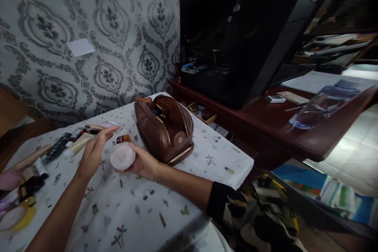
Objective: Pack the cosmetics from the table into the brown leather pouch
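My right hand (144,163) grips a small round jar (122,156) with a pale, clear-edged lid facing me. To its left my left hand (96,147) is raised over the table, fingers stretched out, with nothing in it. Just behind the jar stands a small pot with a dark red and gold label (123,138). A brown leather toiletry bag (155,136) sits beyond my right hand, unzipped and gaping, with some dark and gold items inside that I cannot make out.
Tubes and bottles, among them a dark green bottle (59,146) and a cream tube (79,144), lie at the left. More cosmetics and a yellow-rimmed round container (25,217) are nearer. At right, a reddish-brown desk (265,126) holds a clear water bottle (323,104) and a large black screen (233,35).
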Available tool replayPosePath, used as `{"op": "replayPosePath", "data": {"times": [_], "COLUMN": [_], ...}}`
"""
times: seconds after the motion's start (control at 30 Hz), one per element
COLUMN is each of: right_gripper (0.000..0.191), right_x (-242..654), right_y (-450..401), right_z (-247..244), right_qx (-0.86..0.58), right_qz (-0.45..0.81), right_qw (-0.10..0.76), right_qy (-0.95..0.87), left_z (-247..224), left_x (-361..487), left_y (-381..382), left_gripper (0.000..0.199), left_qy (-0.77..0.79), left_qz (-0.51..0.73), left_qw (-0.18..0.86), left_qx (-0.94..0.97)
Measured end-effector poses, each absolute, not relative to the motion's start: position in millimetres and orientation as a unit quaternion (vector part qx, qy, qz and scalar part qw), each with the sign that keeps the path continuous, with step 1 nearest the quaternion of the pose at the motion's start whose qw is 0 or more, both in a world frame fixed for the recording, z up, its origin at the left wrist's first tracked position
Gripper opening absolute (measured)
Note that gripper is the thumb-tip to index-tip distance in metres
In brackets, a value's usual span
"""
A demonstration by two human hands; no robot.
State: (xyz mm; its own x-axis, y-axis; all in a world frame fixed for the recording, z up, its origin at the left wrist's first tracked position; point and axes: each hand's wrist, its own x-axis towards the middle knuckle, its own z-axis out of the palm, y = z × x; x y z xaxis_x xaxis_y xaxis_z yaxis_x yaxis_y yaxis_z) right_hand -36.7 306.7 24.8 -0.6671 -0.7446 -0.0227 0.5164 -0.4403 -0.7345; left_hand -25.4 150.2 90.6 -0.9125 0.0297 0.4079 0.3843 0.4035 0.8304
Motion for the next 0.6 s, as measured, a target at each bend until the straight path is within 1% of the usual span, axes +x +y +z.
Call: {"op": "replayPosePath", "data": {"times": [0.1, 0.17, 0.2, 0.27, 0.33, 0.37, 0.47, 0.6], "right_gripper": [0.053, 0.056, 0.059, 0.065, 0.068, 0.068, 0.064, 0.055], "right_x": [-36, -34, -34, -32, -31, -30, -27, -22], "right_y": [314, 319, 321, 324, 327, 328, 331, 335], "right_z": [37, 45, 48, 54, 58, 60, 64, 69], "right_qx": [-0.163, -0.18, -0.187, -0.204, -0.222, -0.231, -0.248, -0.245], "right_qz": [-0.834, -0.83, -0.828, -0.822, -0.817, -0.814, -0.804, -0.799], "right_qw": [0.371, 0.368, 0.368, 0.372, 0.382, 0.387, 0.404, 0.422], "right_qy": [0.374, 0.378, 0.38, 0.38, 0.371, 0.366, 0.358, 0.351], "left_z": [87, 83, 81, 77, 73, 72, 68, 60], "left_x": [-42, -51, -55, -62, -67, -69, -74, -86], "left_y": [155, 159, 160, 163, 167, 170, 184, 200], "left_gripper": [0.06, 0.063, 0.063, 0.062, 0.059, 0.057, 0.053, 0.053], "left_qy": [-0.764, -0.781, -0.807, -0.865, -0.894, -0.894, -0.872, -0.843], "left_qz": [-0.616, -0.595, -0.554, -0.432, -0.317, -0.279, -0.199, -0.111], "left_qw": [0.171, 0.172, 0.184, 0.222, 0.246, 0.252, 0.255, 0.295], "left_qx": [-0.085, -0.079, -0.087, -0.127, -0.2, -0.245, -0.366, -0.436]}}
